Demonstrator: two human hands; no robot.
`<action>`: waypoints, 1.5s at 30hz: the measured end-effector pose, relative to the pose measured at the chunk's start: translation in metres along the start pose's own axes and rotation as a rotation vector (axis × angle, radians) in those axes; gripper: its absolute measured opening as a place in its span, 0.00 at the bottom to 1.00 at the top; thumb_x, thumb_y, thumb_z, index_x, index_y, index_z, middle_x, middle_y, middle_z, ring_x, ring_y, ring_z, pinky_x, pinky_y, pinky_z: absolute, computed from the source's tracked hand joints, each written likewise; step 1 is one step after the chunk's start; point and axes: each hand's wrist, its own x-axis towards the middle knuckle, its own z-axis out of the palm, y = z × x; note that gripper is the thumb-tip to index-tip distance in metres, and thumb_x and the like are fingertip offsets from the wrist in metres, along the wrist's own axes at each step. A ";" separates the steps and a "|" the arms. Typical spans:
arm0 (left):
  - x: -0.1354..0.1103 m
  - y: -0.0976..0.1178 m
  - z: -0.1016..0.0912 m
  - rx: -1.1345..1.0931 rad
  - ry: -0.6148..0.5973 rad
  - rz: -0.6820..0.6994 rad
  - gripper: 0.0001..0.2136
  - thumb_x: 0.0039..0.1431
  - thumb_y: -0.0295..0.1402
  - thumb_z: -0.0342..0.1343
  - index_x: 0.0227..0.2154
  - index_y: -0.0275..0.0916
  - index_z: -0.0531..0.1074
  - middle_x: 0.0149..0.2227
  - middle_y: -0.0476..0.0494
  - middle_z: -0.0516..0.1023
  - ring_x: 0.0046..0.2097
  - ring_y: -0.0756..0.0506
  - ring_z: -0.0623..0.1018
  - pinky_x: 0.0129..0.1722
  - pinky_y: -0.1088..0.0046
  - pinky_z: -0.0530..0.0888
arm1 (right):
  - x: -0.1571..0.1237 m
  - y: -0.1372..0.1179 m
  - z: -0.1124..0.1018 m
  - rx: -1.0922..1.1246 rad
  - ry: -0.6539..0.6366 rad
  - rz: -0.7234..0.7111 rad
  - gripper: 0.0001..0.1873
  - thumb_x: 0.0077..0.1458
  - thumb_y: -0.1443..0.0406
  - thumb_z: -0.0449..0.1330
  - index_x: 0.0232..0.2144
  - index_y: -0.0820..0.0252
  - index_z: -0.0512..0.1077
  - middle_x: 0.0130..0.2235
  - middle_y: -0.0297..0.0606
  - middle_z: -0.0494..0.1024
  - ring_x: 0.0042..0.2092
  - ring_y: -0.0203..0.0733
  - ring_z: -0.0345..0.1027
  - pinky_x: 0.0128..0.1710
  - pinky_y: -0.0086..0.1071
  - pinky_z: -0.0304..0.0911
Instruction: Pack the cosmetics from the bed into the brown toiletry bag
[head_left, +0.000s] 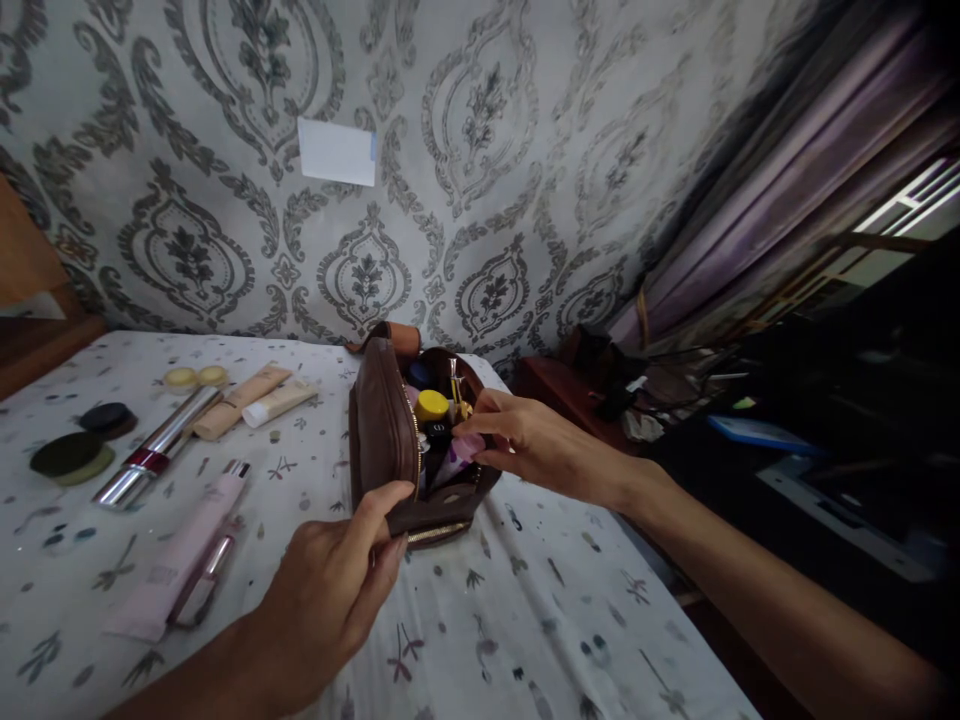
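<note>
Brown pouch (382,440) upright near the middle of the flowered sheet (525,620), mouth wide and turned toward the right, zip (439,533) undone; crammed with small things, among them a yellow-capped bottle (432,405) and a black tube (437,435) just beneath it. Left hand (337,590) at the near end of the pouch, thumb on top of the rim and fingers under it beside the zip, closed in a pinch on that soft edge; steadying rather than lifting, by the look of it. Right hand (525,440) reaching in from the right, fingertips inside the mouth, narrowed about a pink item (469,448) and seemingly nipping it; too much hidden by the fingers to say what sort of item.

Probably soft-sided and limp in the walls, leather-like and a little slick; light in itself but weighted by the load, so prone to sag or tip if taken by one wall alone; best held at the rim close to the zip, or cupped under the base. Contents small, smooth and loose against each other; best picked by the cap or upper end with fingertips.

Laid out to the left on the sheet, well apart from the pouch: a silver tube (161,445); a pink tube (184,545) nearer the left hand; two beige tubes (240,400); two dark compacts (71,457). Patterned wall behind, with a white card (337,152) on it; curtain (787,180) at the far right.
</note>
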 end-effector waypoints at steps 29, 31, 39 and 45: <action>0.013 -0.014 -0.045 -0.168 0.080 -0.351 0.17 0.67 0.38 0.46 0.56 0.41 0.61 0.22 0.56 0.70 0.22 0.51 0.70 0.21 0.79 0.66 | -0.015 -0.066 0.073 0.003 0.432 -0.130 0.13 0.68 0.68 0.50 0.36 0.61 0.75 0.29 0.36 0.72 0.29 0.36 0.66 0.28 0.28 0.60; 0.013 -0.015 -0.044 -0.165 0.061 -0.350 0.16 0.67 0.38 0.45 0.55 0.40 0.63 0.22 0.56 0.70 0.22 0.51 0.69 0.21 0.79 0.65 | -0.021 -0.060 0.071 0.024 0.486 -0.092 0.12 0.67 0.68 0.50 0.38 0.61 0.74 0.32 0.38 0.74 0.31 0.36 0.69 0.30 0.27 0.64; 0.007 -0.007 -0.016 -0.078 -0.130 -0.171 0.14 0.68 0.34 0.42 0.51 0.40 0.68 0.21 0.55 0.71 0.21 0.52 0.69 0.22 0.78 0.63 | -0.034 -0.034 0.053 -0.144 0.436 0.146 0.09 0.66 0.63 0.54 0.42 0.57 0.74 0.43 0.42 0.75 0.39 0.39 0.73 0.36 0.29 0.68; -0.002 -0.008 0.005 0.022 -0.190 -0.037 0.15 0.68 0.31 0.42 0.54 0.41 0.66 0.23 0.54 0.76 0.22 0.50 0.74 0.24 0.76 0.64 | -0.018 -0.030 0.046 -0.275 0.326 0.212 0.11 0.67 0.64 0.53 0.44 0.57 0.74 0.42 0.41 0.77 0.41 0.40 0.72 0.38 0.29 0.65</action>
